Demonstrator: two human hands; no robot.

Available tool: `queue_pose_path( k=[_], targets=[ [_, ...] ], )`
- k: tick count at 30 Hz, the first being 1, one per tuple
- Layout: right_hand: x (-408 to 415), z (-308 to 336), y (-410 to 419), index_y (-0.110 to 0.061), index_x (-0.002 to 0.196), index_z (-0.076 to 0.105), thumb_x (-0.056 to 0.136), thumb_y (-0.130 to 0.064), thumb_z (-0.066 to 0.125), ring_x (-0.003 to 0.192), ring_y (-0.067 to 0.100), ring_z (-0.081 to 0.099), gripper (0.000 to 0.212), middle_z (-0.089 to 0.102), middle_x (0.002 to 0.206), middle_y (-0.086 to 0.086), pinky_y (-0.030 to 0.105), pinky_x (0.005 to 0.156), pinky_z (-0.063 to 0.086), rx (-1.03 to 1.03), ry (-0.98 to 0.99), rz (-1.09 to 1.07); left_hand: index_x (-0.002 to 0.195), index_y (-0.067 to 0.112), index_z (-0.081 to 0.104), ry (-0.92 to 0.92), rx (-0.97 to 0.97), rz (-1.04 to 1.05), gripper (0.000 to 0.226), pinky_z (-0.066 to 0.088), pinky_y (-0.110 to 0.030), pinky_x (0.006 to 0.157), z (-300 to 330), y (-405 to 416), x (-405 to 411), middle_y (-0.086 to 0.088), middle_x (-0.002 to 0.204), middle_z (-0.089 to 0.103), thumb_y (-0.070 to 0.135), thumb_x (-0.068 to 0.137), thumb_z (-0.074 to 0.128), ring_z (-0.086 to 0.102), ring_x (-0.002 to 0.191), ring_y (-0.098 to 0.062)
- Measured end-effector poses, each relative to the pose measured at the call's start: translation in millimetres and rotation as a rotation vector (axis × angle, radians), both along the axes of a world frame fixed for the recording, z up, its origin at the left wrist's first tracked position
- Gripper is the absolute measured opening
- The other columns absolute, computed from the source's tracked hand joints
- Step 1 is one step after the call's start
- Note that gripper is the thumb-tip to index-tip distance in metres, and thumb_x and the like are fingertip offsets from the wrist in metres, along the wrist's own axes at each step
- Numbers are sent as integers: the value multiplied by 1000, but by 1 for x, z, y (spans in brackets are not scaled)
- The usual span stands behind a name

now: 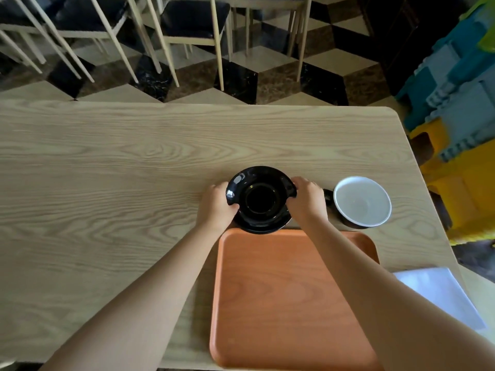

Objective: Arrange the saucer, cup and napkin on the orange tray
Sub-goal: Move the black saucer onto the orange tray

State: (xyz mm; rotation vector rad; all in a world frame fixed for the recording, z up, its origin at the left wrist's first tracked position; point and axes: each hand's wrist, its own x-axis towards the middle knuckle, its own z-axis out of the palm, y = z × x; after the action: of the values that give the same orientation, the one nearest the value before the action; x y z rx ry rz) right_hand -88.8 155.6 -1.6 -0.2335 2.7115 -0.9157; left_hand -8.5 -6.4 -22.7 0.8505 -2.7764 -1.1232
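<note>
A black saucer [261,200] is held just beyond the far edge of the orange tray [281,303], tilted slightly and overlapping the tray's far rim. My left hand [218,207] grips its left edge and my right hand [306,200] grips its right edge. To the right of the saucer, a cup [362,201] with a white inside and a dark outside stands on the table, its dark handle pointing toward my right hand. A white napkin [439,293] lies flat on the table to the right of the tray, partly hidden by my right forearm.
The light wooden table [107,170] stretches far to the left. Its right edge runs close to the cup and napkin. Chairs [187,28] stand beyond the far edge on a chequered floor. Blue and yellow crates [460,116] are stacked off the right side.
</note>
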Motion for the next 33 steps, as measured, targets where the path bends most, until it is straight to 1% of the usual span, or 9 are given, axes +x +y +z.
queue_pose_path(
  k=[3, 6, 10, 14, 22, 26, 29, 31, 33],
  targets=[
    [12, 12, 6, -1, 99, 64, 76, 3, 51, 91, 33, 60, 28, 70, 97, 15, 34, 75, 46, -93, -8, -49, 98, 10, 65, 47, 143, 59, 29, 49, -33, 67, 16, -6, 13, 0, 76, 63, -4, 76, 55, 61, 77, -27],
    [27, 17, 19, -10, 93, 70, 76, -3, 58, 79, 22, 61, 22, 70, 84, 4, 25, 66, 41, -177, -70, -57, 105, 15, 65, 72, 424, 106, 35, 53, -19, 52, 33, -9, 32, 4, 80, 64, -7, 82, 49, 62, 69, -16],
    [49, 10, 39, -18, 99, 69, 74, -4, 63, 68, 11, 61, 30, 64, 75, -8, 19, 62, 44, -237, -174, -67, 94, 27, 66, 69, 540, 93, 37, 52, -14, 54, 42, -5, 65, 8, 83, 67, -6, 85, 50, 65, 69, -4],
    [74, 0, 53, -35, 79, 68, 69, -7, 61, 77, 25, 67, 30, 68, 76, -6, 47, 78, 56, -341, -253, -96, 97, 35, 64, 45, 519, 96, 40, 51, -15, 56, 29, 4, 94, 3, 91, 67, -2, 84, 55, 64, 76, -14],
    [101, -8, 67, -45, 74, 67, 73, 10, 55, 67, 19, 65, 57, 69, 76, 2, 38, 67, 59, -422, -324, -77, 97, 37, 66, -21, 383, 59, 45, 53, -22, 52, 22, 17, 122, 13, 66, 64, -3, 80, 58, 63, 54, -14],
    [105, -10, 68, -42, 75, 65, 73, 13, 54, 70, 24, 64, 56, 65, 72, 0, 38, 69, 59, -436, -343, -94, 110, 22, 67, -59, 309, 70, 40, 54, -27, 51, 20, 19, 122, 7, 74, 61, -3, 79, 60, 67, 56, -20],
    [106, -9, 68, -42, 74, 65, 72, 13, 54, 68, 21, 64, 56, 64, 71, -3, 41, 71, 60, -419, -348, -104, 110, 23, 67, -75, 238, 42, 39, 54, -34, 61, 21, 19, 122, 4, 74, 64, 1, 79, 61, 67, 53, -16],
    [106, -8, 67, -41, 76, 65, 72, 11, 55, 71, 24, 65, 53, 65, 75, -1, 45, 73, 59, -398, -359, -110, 111, 24, 66, -106, 184, 23, 39, 51, -28, 62, 22, 19, 121, 5, 72, 68, 3, 78, 61, 65, 50, -9],
    [107, -8, 67, -42, 77, 65, 71, 6, 56, 76, 28, 67, 50, 67, 81, 3, 48, 74, 59, -363, -365, -111, 113, 23, 65, -134, 152, 17, 40, 44, -12, 62, 24, 19, 120, 6, 71, 69, 5, 78, 61, 64, 49, -3]
  ],
)
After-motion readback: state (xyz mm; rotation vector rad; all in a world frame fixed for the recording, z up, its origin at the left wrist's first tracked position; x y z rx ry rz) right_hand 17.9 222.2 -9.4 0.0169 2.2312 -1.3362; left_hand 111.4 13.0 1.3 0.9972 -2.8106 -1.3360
